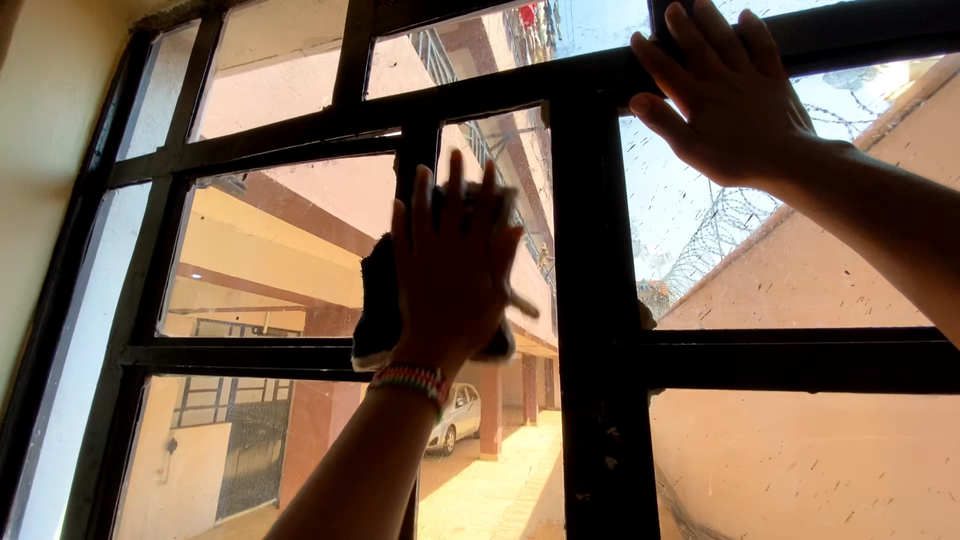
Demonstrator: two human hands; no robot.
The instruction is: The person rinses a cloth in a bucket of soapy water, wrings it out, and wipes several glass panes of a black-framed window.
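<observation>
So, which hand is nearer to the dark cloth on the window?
Left. The left hand presses flat on the cloth against the glass; the right hand rests higher, on the window frame, apart from it.

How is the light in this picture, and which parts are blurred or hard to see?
Head view: strong backlight from outside turns the window frame and both hands into dark shapes; the left hand and its dark cloth are motion-blurred; the right hand is sharper; specks on the right pane show against the bright sky.

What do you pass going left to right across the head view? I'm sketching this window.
Cream wall → black window frame → left hand pressing dark cloth → thick frame post → right hand.
</observation>
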